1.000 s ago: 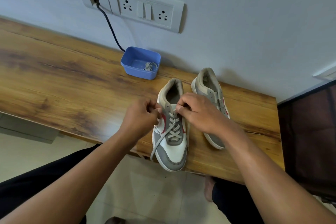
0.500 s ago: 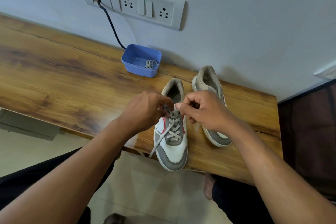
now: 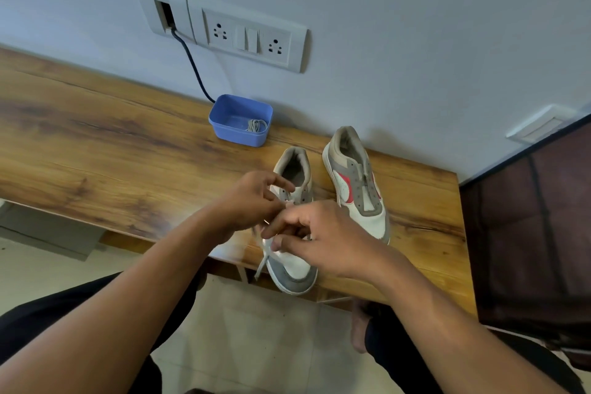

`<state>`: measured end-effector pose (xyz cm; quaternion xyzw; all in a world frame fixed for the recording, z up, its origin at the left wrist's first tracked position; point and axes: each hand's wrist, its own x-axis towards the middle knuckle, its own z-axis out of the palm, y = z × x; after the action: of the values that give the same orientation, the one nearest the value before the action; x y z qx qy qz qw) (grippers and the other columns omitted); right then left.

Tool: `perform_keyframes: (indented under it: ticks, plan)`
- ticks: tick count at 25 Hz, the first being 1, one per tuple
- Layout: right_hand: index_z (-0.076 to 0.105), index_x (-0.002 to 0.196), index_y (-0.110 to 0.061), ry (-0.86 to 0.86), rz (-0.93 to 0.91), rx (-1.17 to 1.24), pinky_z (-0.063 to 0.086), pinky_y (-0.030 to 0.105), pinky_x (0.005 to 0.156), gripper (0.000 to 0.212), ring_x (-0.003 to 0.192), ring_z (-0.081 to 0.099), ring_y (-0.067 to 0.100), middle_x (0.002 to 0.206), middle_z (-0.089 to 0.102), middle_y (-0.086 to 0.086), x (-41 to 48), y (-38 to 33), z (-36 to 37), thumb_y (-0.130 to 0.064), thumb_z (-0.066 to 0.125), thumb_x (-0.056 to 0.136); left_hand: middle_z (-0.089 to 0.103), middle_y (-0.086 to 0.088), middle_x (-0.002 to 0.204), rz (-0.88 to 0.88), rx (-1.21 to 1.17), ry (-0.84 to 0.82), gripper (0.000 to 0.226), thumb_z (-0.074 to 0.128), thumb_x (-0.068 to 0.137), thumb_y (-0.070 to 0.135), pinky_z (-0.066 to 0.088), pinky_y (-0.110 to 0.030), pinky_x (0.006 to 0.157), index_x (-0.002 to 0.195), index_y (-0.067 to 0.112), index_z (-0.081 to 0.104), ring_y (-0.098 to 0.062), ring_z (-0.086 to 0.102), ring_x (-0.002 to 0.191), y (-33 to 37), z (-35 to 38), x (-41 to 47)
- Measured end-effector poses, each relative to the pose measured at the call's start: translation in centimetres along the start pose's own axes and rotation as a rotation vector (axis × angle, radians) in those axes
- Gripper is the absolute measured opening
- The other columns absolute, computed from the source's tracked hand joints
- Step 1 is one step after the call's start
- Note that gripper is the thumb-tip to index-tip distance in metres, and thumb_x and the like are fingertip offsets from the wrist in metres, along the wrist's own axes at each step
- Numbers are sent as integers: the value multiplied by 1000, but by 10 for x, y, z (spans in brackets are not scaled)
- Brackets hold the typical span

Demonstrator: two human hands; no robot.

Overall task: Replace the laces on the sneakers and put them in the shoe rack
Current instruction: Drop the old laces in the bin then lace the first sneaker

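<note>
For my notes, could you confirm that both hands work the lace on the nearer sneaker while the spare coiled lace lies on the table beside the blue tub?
Not quite. The head view shows the spare coiled lace lying inside the blue tub, not beside it. The left hand and right hand do work the lace on the nearer sneaker.
</note>
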<state>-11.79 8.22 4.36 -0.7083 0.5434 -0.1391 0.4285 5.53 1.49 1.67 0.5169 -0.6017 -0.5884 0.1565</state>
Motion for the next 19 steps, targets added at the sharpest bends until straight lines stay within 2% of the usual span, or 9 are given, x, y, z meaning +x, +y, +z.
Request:
perform_keyframes:
  ticks: [2,4,6,9,11,12,15,17,19]
  plan:
    - [78,92,-29,104,65,-72,63,38,80,8,81,73,2,87,78,-12,-3,11,1,-32,73,97,74,-12,69,-29,46,80,13,66,97,7,58,-33,58,107,13,63,-21,70,59,-7,-11,-2]
    - [75,79,-25,247,201,-72,63,47,77,19,72,73,7,75,76,-8,-1,25,-1,-35,74,96,74,-4,66,-63,358,183,6,68,96,16,60,-34,63,92,16,63,-15,72,61,-17,-26,0]
    - [74,74,-19,297,338,22,64,49,74,33,66,73,11,68,75,-5,5,30,5,-44,74,94,74,4,66,-101,668,185,14,71,95,25,57,-29,63,83,19,66,-8,70,65,-23,-30,3]
    - [70,63,-13,332,412,-100,63,43,64,61,59,69,17,59,70,1,17,25,26,-71,70,83,74,3,73,-136,730,104,14,73,93,25,56,-29,67,83,16,70,-12,71,71,-23,-27,8]
    - [67,59,-13,376,451,-242,55,38,57,56,57,66,18,57,67,1,23,22,32,-63,74,82,72,1,83,-132,780,101,9,74,92,23,55,-31,70,92,14,72,-17,68,80,-23,-24,13]
    - [67,61,-13,368,460,-260,57,39,59,47,59,67,18,58,67,1,26,21,31,-54,77,84,69,1,88,-128,813,107,11,74,91,23,52,-30,69,97,15,72,-18,65,83,-23,-23,15]
    - [73,78,-9,216,497,-42,66,43,72,25,65,76,17,68,76,3,27,14,11,-28,76,93,66,0,98,-122,905,85,16,73,91,23,48,-30,69,105,17,70,-19,60,87,-24,-19,18]
    - [73,88,-4,101,543,45,67,37,71,17,68,78,18,73,78,6,21,10,-14,-18,70,99,67,-1,104,-93,949,73,17,70,92,21,51,-31,75,109,18,68,-20,60,91,-23,-17,19]
    - [73,90,-4,52,546,-6,66,33,68,14,69,79,17,72,78,7,14,10,-41,-12,67,100,67,-2,110,-68,970,87,17,68,93,18,55,-34,83,110,18,67,-21,61,97,-18,-17,17]
